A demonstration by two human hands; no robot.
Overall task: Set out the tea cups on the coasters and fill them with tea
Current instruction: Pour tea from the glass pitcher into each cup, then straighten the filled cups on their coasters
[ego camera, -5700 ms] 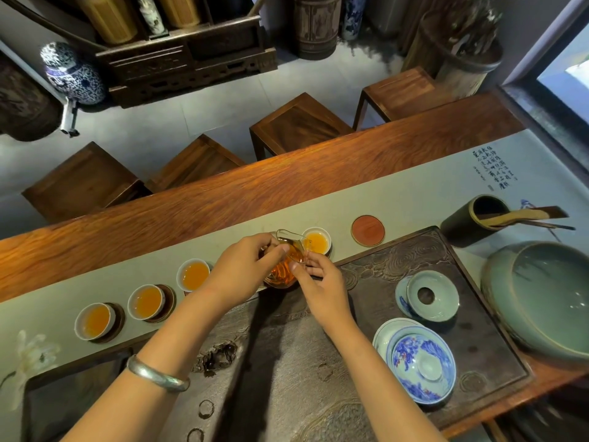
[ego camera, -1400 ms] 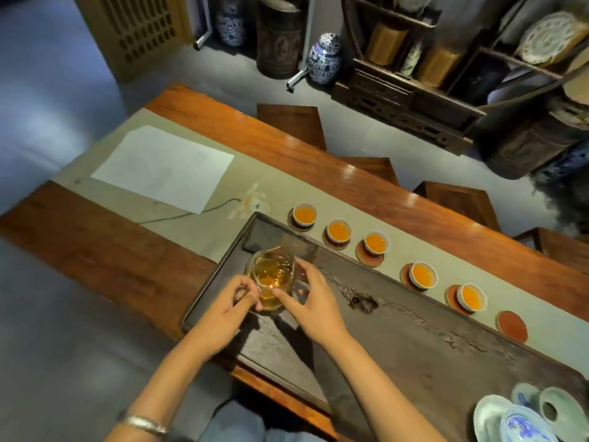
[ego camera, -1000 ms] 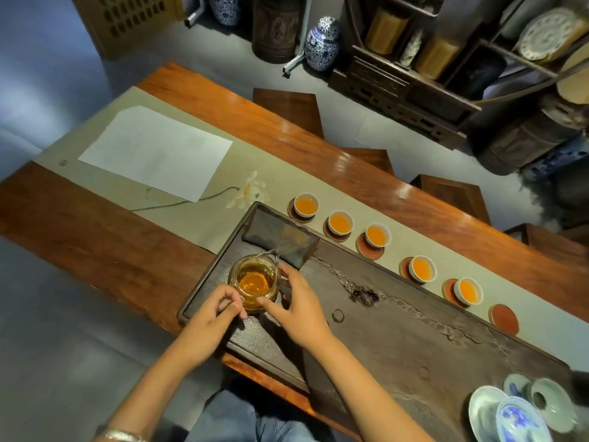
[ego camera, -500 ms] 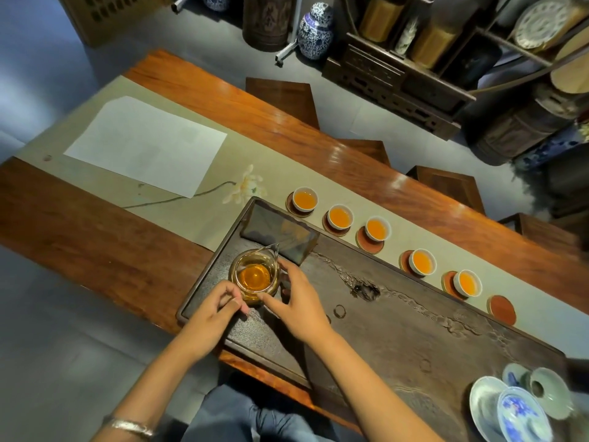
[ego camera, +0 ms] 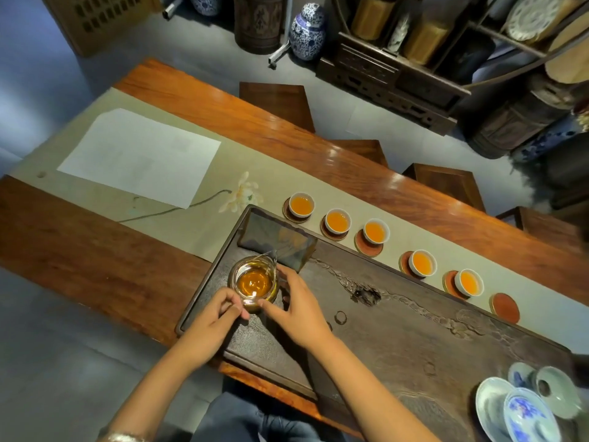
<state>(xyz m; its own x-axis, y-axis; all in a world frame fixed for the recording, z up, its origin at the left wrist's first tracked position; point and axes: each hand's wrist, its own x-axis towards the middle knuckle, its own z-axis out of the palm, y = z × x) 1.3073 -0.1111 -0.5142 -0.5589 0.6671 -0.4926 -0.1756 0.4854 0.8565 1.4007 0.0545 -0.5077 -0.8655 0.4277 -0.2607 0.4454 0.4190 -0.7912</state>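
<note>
A glass pitcher [ego camera: 253, 282] part full of amber tea stands on the left end of the dark carved tea tray [ego camera: 414, 333]. My right hand [ego camera: 298, 309] curls round its right side, thumb on the near wall. My left hand [ego camera: 213, 323] pinches the near left edge at its base. Beyond the tray's far edge several white cups of tea sit on round brown coasters, from the leftmost cup [ego camera: 301, 204] to the rightmost cup [ego camera: 468, 282]. One red-brown coaster [ego camera: 505, 308] at the right end of the row is bare.
A dark cloth pad [ego camera: 277, 247] lies on the tray just beyond the pitcher. Blue-and-white gaiwan pieces [ego camera: 526, 408] sit at the tray's lower right. A white paper sheet [ego camera: 140, 154] and a flower [ego camera: 240, 196] lie on the table runner at left. Wooden stools [ego camera: 280, 103] stand behind the table.
The pitcher went from beside the cups to the tray's left end, both hands on it. It sank onto the tray and has stayed still over the last half second.
</note>
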